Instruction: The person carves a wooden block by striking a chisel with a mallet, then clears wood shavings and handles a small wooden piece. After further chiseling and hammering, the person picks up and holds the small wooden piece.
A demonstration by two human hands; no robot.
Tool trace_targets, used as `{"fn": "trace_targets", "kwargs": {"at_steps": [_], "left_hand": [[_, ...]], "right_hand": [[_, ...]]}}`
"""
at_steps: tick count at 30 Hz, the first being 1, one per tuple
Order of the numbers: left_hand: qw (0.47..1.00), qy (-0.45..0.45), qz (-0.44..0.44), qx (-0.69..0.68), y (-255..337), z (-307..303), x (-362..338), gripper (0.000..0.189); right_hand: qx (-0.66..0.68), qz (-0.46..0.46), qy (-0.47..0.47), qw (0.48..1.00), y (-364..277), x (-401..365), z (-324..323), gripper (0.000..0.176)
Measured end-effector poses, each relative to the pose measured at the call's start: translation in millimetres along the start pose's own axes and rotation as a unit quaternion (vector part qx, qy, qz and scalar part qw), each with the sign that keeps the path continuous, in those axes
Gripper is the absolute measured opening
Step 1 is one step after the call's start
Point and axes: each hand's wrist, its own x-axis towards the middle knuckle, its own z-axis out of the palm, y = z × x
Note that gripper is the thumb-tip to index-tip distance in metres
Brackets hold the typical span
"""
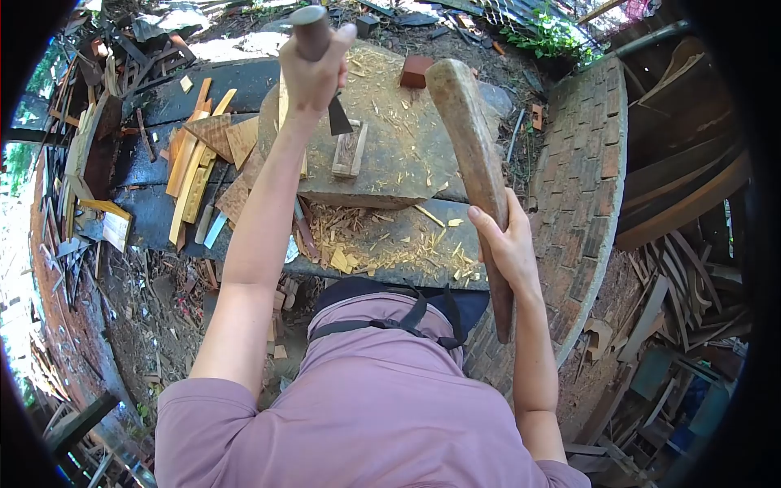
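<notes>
My left hand [316, 77] is wrapped round the thick handle of a chisel [339, 118], its dark blade pointing down. The blade's edge sits just above the far end of a small wooden piece with a rectangular recess [350, 149]. That piece lies on a broad wooden chopping block [382, 89] strewn with shavings. In my right hand [511, 248] is a long wooden club [468, 122], gripped near its narrower lower part, with the thick end raised beside the block's right side.
A reddish wood block [416, 71] stands at the block's far right edge. Wood strips [191, 175] and tools lie to the left on the dark bench [146, 215]. Chips [346, 259] litter the near side. A curved brick-patterned slab [582, 146] rises at right, past which scrap boards pile up.
</notes>
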Motion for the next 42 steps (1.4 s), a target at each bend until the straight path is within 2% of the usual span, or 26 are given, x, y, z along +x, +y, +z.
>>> {"fn": "trace_targets", "kwargs": {"at_steps": [6,8,10,16,18,20,21,22,24,26,27,28,30,33,37,39,42], "left_hand": [[0.992,-0.072,-0.005,0.106,-27,16,10,0.028],[0.982,-0.097,0.057,0.153,-30,22,11,0.026],[0.981,-0.103,0.043,0.157,-31,29,10,0.025],[0.966,-0.147,0.114,0.178,-27,54,5,0.023],[0.962,-0.164,0.092,0.198,-28,57,4,0.023],[0.971,-0.089,0.117,0.191,-31,61,2,0.025],[0.973,-0.038,0.124,0.192,-27,63,2,0.033],[0.973,-0.041,0.122,0.191,-22,63,3,0.033],[0.970,0.131,0.100,0.179,-10,52,9,0.030],[0.961,0.150,0.129,0.193,-31,24,12,0.038],[0.974,0.168,0.066,0.135,-20,24,6,0.039],[0.979,0.156,0.071,0.112,-21,15,5,0.036],[0.962,0.219,0.102,0.123,-34,5,2,0.043],[0.960,0.228,0.104,0.127,-38,-3,-9,0.049],[0.958,0.242,0.096,0.117,-37,-5,-14,0.049],[0.961,0.250,0.061,0.099,-35,-5,-18,0.052],[0.950,0.261,0.114,0.125,-43,-5,-15,0.054]], "right_hand": [[0.002,0.020,-0.009,1.000,3,-2,2,0.051],[0.004,0.017,-0.006,1.000,4,-1,2,0.051],[0.007,0.015,-0.004,1.000,5,-1,2,0.050],[0.008,0.023,0.000,1.000,8,3,0,0.049],[0.006,0.020,0.007,1.000,7,3,0,0.049],[0.003,0.024,0.006,1.000,6,3,-1,0.049],[-0.001,0.025,0.004,1.000,6,3,-2,0.049],[0.001,0.028,0.006,1.000,7,3,-2,0.049],[-0.004,0.027,0.011,1.000,9,2,-2,0.050],[-0.002,0.033,0.008,0.999,12,2,-3,0.051],[-0.001,0.036,0.003,0.999,14,3,-3,0.051],[0.002,0.036,0.001,0.999,14,3,-3,0.051],[0.005,0.038,0.002,0.999,15,5,-2,0.051],[0.002,0.031,0.008,0.999,16,6,-2,0.049],[0.006,0.036,0.002,0.999,14,4,-4,0.049],[0.003,0.025,0.003,1.000,15,3,-3,0.049],[-0.002,0.032,-0.011,0.999,13,3,-2,0.052]]}}
